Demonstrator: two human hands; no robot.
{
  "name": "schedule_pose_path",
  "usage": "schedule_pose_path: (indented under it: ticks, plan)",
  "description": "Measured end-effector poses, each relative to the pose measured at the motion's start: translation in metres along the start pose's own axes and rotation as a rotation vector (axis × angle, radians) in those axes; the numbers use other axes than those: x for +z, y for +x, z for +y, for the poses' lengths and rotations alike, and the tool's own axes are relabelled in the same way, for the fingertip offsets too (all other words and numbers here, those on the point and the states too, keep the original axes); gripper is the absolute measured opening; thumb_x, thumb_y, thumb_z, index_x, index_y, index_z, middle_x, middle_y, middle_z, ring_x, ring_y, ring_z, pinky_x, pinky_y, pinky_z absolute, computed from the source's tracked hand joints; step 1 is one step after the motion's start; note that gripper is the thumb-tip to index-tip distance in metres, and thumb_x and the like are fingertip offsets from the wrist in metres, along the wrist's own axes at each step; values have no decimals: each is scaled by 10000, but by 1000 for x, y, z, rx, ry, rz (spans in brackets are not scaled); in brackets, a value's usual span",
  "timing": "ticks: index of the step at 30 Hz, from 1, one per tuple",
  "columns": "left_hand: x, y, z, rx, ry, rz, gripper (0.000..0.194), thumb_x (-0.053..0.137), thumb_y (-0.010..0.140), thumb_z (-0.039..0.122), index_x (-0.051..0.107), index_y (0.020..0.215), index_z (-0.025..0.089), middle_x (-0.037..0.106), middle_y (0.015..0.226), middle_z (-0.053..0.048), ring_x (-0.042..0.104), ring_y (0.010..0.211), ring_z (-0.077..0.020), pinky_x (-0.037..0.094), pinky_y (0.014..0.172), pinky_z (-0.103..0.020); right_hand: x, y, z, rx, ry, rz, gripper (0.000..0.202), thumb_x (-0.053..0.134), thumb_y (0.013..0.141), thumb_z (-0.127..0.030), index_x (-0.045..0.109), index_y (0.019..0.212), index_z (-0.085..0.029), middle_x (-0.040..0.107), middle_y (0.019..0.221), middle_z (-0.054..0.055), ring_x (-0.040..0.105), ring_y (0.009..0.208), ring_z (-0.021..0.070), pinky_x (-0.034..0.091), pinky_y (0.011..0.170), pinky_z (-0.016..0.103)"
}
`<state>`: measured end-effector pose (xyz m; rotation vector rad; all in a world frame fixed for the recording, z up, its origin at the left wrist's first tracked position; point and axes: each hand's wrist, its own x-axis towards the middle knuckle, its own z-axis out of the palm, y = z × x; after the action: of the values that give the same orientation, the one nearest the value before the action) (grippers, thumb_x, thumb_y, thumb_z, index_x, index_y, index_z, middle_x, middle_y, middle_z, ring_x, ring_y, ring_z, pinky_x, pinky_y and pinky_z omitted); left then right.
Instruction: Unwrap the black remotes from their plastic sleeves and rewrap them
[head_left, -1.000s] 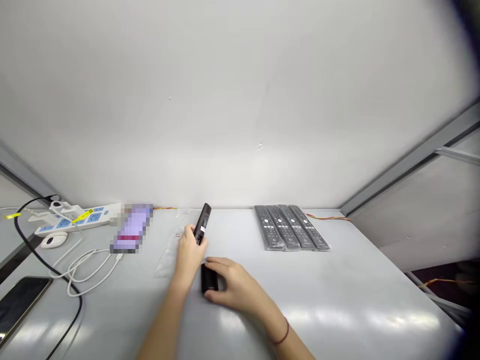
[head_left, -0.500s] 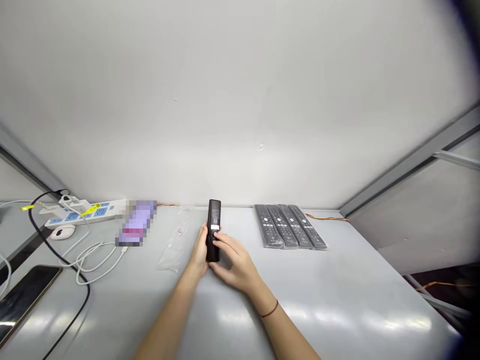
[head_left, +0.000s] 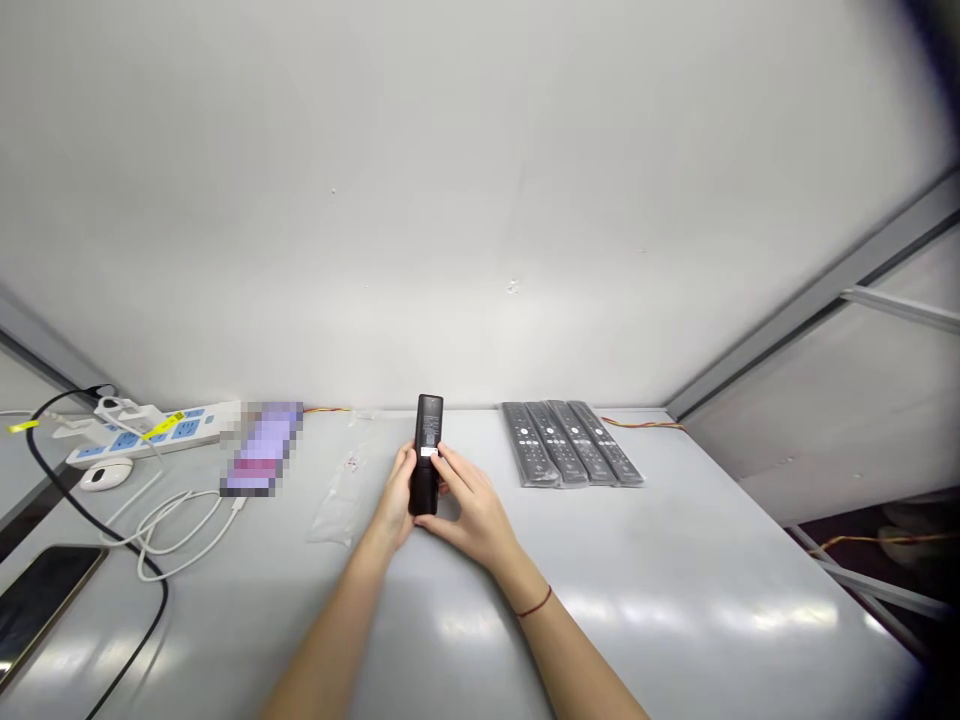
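A black remote control (head_left: 425,485) is held over the table with its back facing me, showing a white label and small print. My left hand (head_left: 393,503) is closed along its left side, the thumb on the edge. From the right, my right hand (head_left: 474,512) grips it too: fingertips lie beside the label and the thumb touches the bottom end. To the left lies a clear plastic bag (head_left: 337,503), flat on the table. Several remotes in clear wrapping (head_left: 571,445) lie side by side to the right, buttons up.
At the left are a white power strip (head_left: 214,422) with plugs, a white mouse (head_left: 106,474), a blurred-out phone (head_left: 264,450) on a white cable (head_left: 191,548), a black cable (head_left: 154,628) and a dark phone (head_left: 49,598). A white wall (head_left: 450,200) rises behind the grey table (head_left: 675,580).
My right fingertips have shifted up the remote's back, from below the label to beside it. The left hand keeps its hold, its thumb now more visible. The view has shifted slightly.
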<state>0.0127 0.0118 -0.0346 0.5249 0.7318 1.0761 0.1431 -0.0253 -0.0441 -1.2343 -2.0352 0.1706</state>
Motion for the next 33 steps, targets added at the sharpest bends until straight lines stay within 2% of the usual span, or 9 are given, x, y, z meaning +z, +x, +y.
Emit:
schedule_pose_path:
  ticks: [9, 13, 15, 18, 20, 23, 25, 28, 33]
  plan:
    - [1, -5, 1, 18, -69, 30, 335, 647, 790, 400, 527, 1049, 226, 656, 968, -35, 642, 895, -184, 521, 799, -317, 0, -3, -5, 46, 57, -45, 773, 659, 783, -379, 288, 1450, -252, 368, 1466, 128, 373, 1330, 301, 387, 1041, 487]
    - [-1, -3, 2, 7, -166, 20, 514, 670, 782, 296, 451, 1247, 312, 646, 999, -17, 638, 925, -172, 503, 843, -322, 2, -2, -4, 129, 184, -79, 785, 672, 765, -367, 293, 1444, -256, 290, 1490, 137, 356, 1338, 298, 386, 1050, 472]
    - [-3, -2, 1, -9, -192, 20, 577, 696, 749, 214, 446, 1256, 329, 636, 949, 3, 639, 903, -151, 496, 847, -302, 2, -1, -2, 179, 261, -40, 648, 630, 805, -332, 382, 1398, -249, 368, 1430, 145, 415, 1293, 288, 399, 1037, 466]
    - [-4, 0, 0, 21, -176, 77, 496, 724, 683, 120, 534, 1117, 266, 607, 844, 30, 630, 830, -118, 494, 805, -254, 1, 1, 1, 288, 437, 13, 402, 574, 843, -271, 556, 1242, -229, 566, 1191, 124, 564, 1109, 259, 459, 963, 459]
    - [-4, 0, 1, 38, -175, 110, 379, 736, 663, 125, 563, 985, 224, 585, 776, 41, 622, 771, -108, 497, 746, -233, 0, 3, 3, 435, 652, 1, 339, 620, 814, -283, 609, 1146, -218, 643, 970, 80, 640, 867, 222, 540, 803, 411]
    - [-4, 0, 6, 24, -265, 131, 263, 733, 681, 192, 548, 867, 205, 596, 769, 29, 645, 812, -147, 514, 732, -258, -1, 6, 5, 710, 1030, 32, 345, 711, 738, -281, 609, 1058, -203, 623, 681, -9, 587, 548, 140, 529, 529, 283]
    - [-3, 0, 10, 19, -320, 145, 262, 727, 698, 219, 540, 882, 222, 633, 867, 14, 655, 889, -186, 531, 756, -302, -3, 7, 6, 840, 1214, 124, 370, 756, 687, -255, 599, 1017, -197, 602, 644, -37, 552, 484, 101, 490, 460, 225]
    - [-3, 1, 12, 51, -322, 156, 286, 734, 712, 243, 534, 916, 237, 645, 987, -2, 654, 944, -211, 543, 785, -348, -6, 8, 8, 915, 1392, 219, 414, 786, 641, -219, 601, 1011, -206, 629, 759, -31, 589, 534, 79, 526, 514, 201]
    - [-2, 2, 8, 84, -241, 227, 329, 743, 712, 348, 539, 928, 205, 636, 1044, -43, 643, 969, -196, 540, 803, -314, -7, 7, 11, 881, 1499, 151, 537, 797, 623, -196, 583, 1112, -248, 660, 893, -15, 677, 785, 138, 578, 775, 285]
